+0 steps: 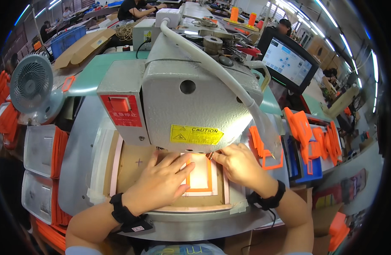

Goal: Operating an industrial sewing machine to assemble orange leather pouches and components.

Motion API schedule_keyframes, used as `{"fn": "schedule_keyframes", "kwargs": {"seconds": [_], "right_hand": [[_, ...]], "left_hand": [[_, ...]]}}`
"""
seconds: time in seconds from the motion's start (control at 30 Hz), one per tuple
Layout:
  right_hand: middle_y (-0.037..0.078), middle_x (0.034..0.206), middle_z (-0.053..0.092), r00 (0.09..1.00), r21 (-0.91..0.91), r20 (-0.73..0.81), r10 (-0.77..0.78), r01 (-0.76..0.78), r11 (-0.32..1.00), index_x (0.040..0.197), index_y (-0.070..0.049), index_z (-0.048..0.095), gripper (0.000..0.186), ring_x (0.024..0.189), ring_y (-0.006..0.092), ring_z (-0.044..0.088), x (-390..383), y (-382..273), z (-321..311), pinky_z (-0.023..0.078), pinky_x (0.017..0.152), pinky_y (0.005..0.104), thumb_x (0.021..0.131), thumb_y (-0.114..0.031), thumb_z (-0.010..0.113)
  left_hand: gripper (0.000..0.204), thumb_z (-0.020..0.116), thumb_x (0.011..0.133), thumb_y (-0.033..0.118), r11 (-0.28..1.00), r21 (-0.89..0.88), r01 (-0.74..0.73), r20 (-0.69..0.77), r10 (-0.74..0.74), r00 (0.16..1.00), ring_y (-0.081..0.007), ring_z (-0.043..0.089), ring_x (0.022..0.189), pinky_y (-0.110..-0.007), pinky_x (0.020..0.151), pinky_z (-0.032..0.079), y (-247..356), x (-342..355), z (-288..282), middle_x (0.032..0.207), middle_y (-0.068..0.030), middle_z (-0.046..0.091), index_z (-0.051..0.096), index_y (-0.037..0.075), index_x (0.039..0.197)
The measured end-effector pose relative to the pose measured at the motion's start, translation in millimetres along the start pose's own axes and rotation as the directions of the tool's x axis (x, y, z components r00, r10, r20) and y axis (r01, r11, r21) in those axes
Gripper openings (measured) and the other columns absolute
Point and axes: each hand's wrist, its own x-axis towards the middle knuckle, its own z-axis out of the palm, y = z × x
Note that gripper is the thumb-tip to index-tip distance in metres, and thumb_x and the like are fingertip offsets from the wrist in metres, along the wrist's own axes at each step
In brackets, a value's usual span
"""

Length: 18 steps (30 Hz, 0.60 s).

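Fingers of the left hand (158,182) and right hand (240,163) lie extended and flat, gripping nothing, pressing the thin orange rectangular frame piece (199,175), apparently light and flexible, best held by its edges, onto the template beneath the grey sewing machine head (191,97).

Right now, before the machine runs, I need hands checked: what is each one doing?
Left hand: open, flat, fingers resting on the orange frame piece.
Right hand: fingers curled, pressing the frame piece's upper right corner; no grasp visible.
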Motion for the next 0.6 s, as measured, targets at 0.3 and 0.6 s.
{"fn": "schedule_keyframes", "kwargs": {"seconds": [0.3,0.6], "right_hand": [[0.012,0.113,0.057,0.986,0.075,0.159,-0.048,0.037,0.997,0.126,-0.003,0.063,0.063,0.100,0.0282,0.058,-5,8,-12,0.043,0.082,0.0417,0.073,-0.033,0.077],[0.014,0.115,0.054,0.954,-0.118,0.284,0.097,-0.065,0.991,0.131,0.001,0.058,0.075,0.109,0.0328,0.053,-2,-14,-7,0.041,0.094,0.0460,0.069,-0.038,0.078]], "left_hand": [[0.049,0.070,0.079,0.020,0.975,0.002,-0.223,0.057,0.223,0.973,-0.0318,0.051,0.123,-0.057,0.107,0.035,-3,-1,4,0.129,-0.0137,0.055,0.062,0.014,0.127],[0.049,0.070,0.075,0.025,0.981,-0.045,-0.190,0.123,0.194,0.973,-0.0305,0.053,0.113,-0.064,0.106,0.035,27,4,-2,0.105,-0.0091,0.055,0.066,0.023,0.123]]}}
